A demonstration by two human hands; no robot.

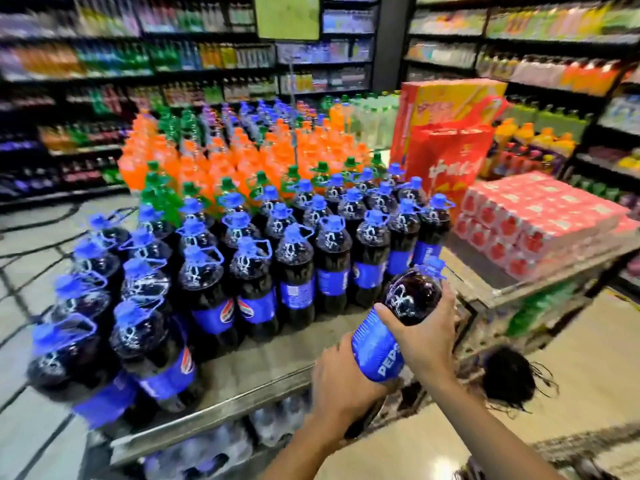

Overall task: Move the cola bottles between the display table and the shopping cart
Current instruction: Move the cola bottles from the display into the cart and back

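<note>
A large cola bottle (398,317) with a blue cap and blue label is tilted, cap pointing up and to the right, above the front right corner of the steel display table (242,382). My left hand (341,379) grips its base from below. My right hand (424,336) wraps around its dark upper body. Several more cola bottles (298,268) stand upright in rows on the table to the left. No shopping cart can be made out in the blurred view.
Orange bottles (221,157) and green-capped bottles (159,192) fill the table behind the colas. Red cartons (446,140) and pink shrink-wrapped packs (533,220) sit on the right. Wrapped packs lie under the table. Stocked shelves line the aisles. A dark tangled object (509,379) lies on the floor.
</note>
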